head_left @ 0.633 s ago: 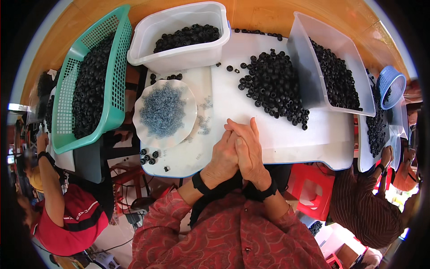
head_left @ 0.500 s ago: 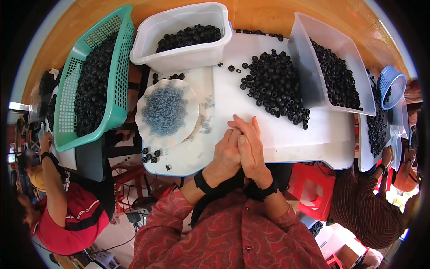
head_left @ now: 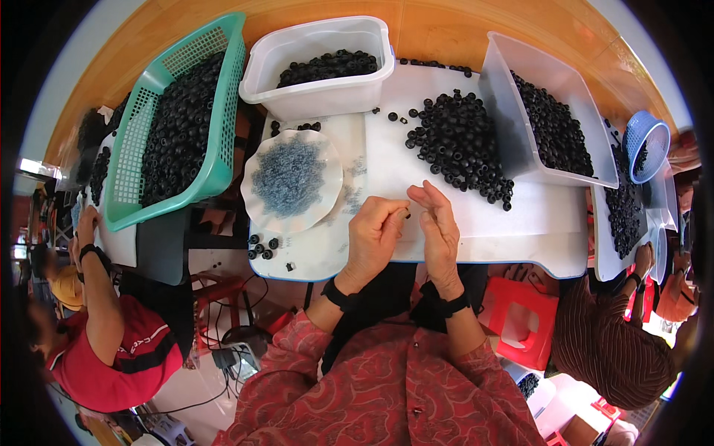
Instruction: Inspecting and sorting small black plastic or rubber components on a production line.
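My left hand (head_left: pixel 373 236) is closed in a pinch above the table's front edge. A small dark piece (head_left: pixel 407 215) shows at its thumb and fingertips; its kind is too small to make out. Just to the right, my right hand (head_left: pixel 440 236) is held up with its fingers stretched out and nothing seen in it. Beyond it lies a heap of round black plastic parts (head_left: pixel 461 141) with holes. To the left of my hands, a white wavy-rimmed plate (head_left: pixel 336 178) bears a pile of small translucent bluish pieces (head_left: pixel 286 175).
At the back stand a white tub (head_left: pixel 320 100) and a clear bin (head_left: pixel 509 111), both with black parts. A green basket (head_left: pixel 223 141) of black parts is at left. Loose black parts (head_left: pixel 263 247) lie by the plate. Co-workers sit on both sides; a red stool (head_left: pixel 524 320) stands at right.
My hands were pressed together and have come apart. The left now shows a small dark piece at its fingertips, and the right has opened. The whole view has shifted slightly.
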A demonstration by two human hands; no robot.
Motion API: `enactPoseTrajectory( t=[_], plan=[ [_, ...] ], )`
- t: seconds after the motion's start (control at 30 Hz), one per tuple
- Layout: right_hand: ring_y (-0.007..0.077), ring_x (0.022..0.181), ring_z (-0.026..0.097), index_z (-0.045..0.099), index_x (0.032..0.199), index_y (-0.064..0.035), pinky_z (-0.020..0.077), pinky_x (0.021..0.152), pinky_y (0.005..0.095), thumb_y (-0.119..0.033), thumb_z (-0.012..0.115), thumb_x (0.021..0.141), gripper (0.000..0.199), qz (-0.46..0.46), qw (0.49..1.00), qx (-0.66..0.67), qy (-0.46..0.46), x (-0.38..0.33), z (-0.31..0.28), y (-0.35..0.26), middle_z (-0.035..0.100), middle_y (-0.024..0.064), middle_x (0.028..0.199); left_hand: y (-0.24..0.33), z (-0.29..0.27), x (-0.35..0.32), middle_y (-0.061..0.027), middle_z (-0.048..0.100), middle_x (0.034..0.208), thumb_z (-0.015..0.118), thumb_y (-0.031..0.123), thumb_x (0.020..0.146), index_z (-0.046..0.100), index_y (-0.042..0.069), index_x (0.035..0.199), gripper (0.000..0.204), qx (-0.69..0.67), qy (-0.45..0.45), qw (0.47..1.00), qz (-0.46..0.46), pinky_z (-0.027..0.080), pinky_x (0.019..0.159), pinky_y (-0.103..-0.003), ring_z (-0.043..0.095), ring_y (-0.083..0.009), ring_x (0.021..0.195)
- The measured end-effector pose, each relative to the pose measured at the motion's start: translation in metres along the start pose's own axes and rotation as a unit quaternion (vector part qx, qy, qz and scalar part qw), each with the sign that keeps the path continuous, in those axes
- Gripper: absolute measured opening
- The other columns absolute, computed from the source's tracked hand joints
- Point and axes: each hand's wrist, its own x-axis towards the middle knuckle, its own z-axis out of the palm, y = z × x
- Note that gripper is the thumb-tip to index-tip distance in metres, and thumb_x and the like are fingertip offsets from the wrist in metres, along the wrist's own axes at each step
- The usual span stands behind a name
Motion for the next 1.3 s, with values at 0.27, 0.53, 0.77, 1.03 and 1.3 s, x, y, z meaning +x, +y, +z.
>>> enactPoseTrajectory(
  t=[0.27,0.53,0.77,1.03,1.3],
  plan=[
    [0.0196,0.105,0.064,0.059,0.121,0.0005,0.0356,0.114,0.0396,0.004,0.061,0.089,0.032,-0.033,0.996,-0.081,0.025,-0.002,0.007,0.005,0.067,0.0114,0.110,-0.004,-0.007,-0.001,-0.0049,0.062,0.091,0.059,0.004,0.097,0.068,0.001,0.109,0.015,-0.084,0.003,0.995,-0.061,0.051,0.058,-0.022,0.061,-0.0082,0.065],
    [0.0176,0.096,0.066,0.061,0.114,-0.0001,0.0407,0.111,0.0395,0.002,0.063,0.091,0.023,-0.030,0.994,-0.082,0.058,-0.003,0.011,0.008,0.071,0.0098,0.097,-0.004,-0.010,-0.002,-0.0055,0.066,0.089,0.055,0.005,0.100,0.067,-0.001,0.112,0.018,-0.111,-0.008,0.991,-0.075,0.053,0.061,-0.022,0.063,-0.0091,0.070],
    [0.0172,0.093,0.067,0.062,0.111,0.0002,0.0413,0.110,0.0396,0.001,0.064,0.091,0.020,-0.047,0.994,-0.075,0.061,-0.001,0.011,0.013,0.071,0.0103,0.096,-0.004,-0.010,-0.002,-0.0052,0.066,0.084,0.055,0.007,0.101,0.065,-0.002,0.114,0.019,-0.109,-0.020,0.991,-0.075,0.052,0.064,-0.022,0.062,-0.0084,0.070],
    [0.0119,0.091,0.066,0.062,0.103,0.0006,0.0401,0.112,0.0400,0.006,0.068,0.086,0.019,0.008,0.999,0.026,0.039,-0.006,0.003,0.015,0.071,0.0066,0.091,-0.008,-0.023,0.002,-0.0035,0.067,0.084,0.059,0.005,0.098,0.068,-0.002,0.107,0.015,-0.159,-0.081,0.978,-0.109,0.052,0.061,-0.021,0.061,-0.0077,0.069],
    [0.0111,0.092,0.063,0.062,0.108,0.0015,0.0496,0.090,0.0273,0.005,0.068,0.088,0.022,0.040,0.994,0.104,0.005,-0.006,-0.005,0.008,0.068,0.0058,0.095,0.003,-0.035,0.011,-0.0045,0.067,0.084,0.059,0.009,0.098,0.069,-0.001,0.111,0.019,-0.210,-0.157,0.943,-0.205,0.052,0.062,-0.023,0.062,-0.0088,0.068]
  ],
)
